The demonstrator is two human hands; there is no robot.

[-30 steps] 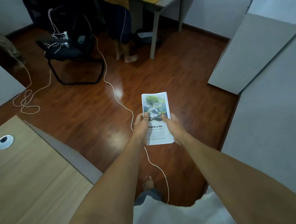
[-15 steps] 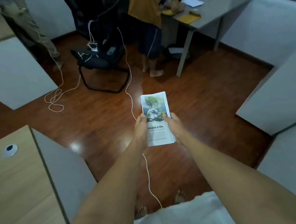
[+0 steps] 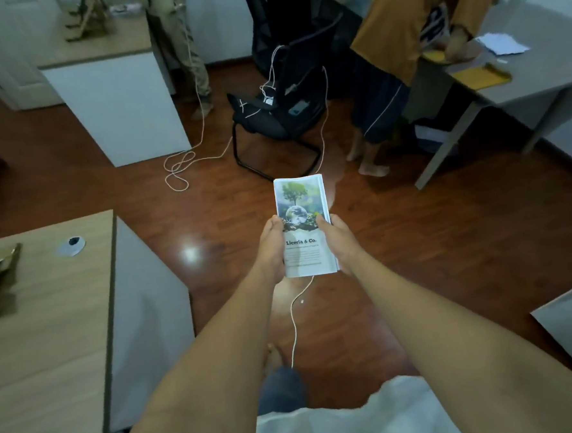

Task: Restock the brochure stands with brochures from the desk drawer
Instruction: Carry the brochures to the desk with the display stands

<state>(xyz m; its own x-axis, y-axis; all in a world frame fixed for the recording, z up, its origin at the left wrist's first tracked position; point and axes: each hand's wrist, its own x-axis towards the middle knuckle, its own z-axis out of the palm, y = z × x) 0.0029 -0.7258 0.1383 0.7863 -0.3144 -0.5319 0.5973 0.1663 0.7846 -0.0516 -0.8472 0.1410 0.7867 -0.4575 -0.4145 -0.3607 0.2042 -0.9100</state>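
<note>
Two hands hold one brochure stack (image 3: 301,228) out over the wooden floor (image 3: 447,240): left hand (image 3: 273,247) at its nine o'clock edge, right hand (image 3: 338,243) at three, thumbs on the cover, fingers curled beneath. A black chair (image 3: 282,116) stands at twelve.

The fine print on the brochures (image 3: 302,228) under "Liceria & Co." was too small to read. Fingers of both hands (image 3: 272,247) lay hidden beneath the stack. A standing person (image 3: 397,32) was cut off at the top edge, and the left tabletop (image 3: 46,318) by the left edge.
</note>
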